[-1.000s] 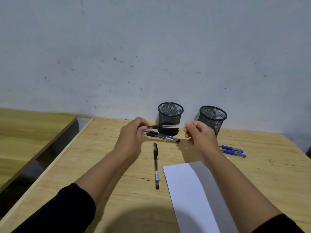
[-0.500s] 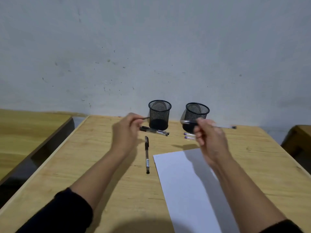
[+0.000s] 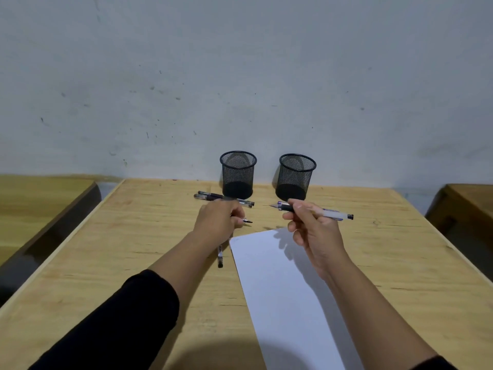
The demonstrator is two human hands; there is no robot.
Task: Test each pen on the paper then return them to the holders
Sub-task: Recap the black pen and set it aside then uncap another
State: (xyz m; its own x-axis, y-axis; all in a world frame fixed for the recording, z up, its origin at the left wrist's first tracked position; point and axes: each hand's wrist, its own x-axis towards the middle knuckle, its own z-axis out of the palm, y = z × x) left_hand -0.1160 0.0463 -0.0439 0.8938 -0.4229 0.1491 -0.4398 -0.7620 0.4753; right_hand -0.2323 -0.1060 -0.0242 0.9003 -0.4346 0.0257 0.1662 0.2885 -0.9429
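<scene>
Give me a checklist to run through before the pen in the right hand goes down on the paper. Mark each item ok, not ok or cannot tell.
1. Pen gripped in the right hand: ok.
2. Cap off, tip bare: ok; the left hand holds a small dark piece, apparently the cap.
3. Tip aimed at the paper: not ok; the pen lies nearly level, tip pointing left.
4. Paper bare where the pen would land: ok, no marks or objects show.
5. Paper held steady: not ok; neither hand rests on it.
6. Holders upright and open for the return: ok.
</scene>
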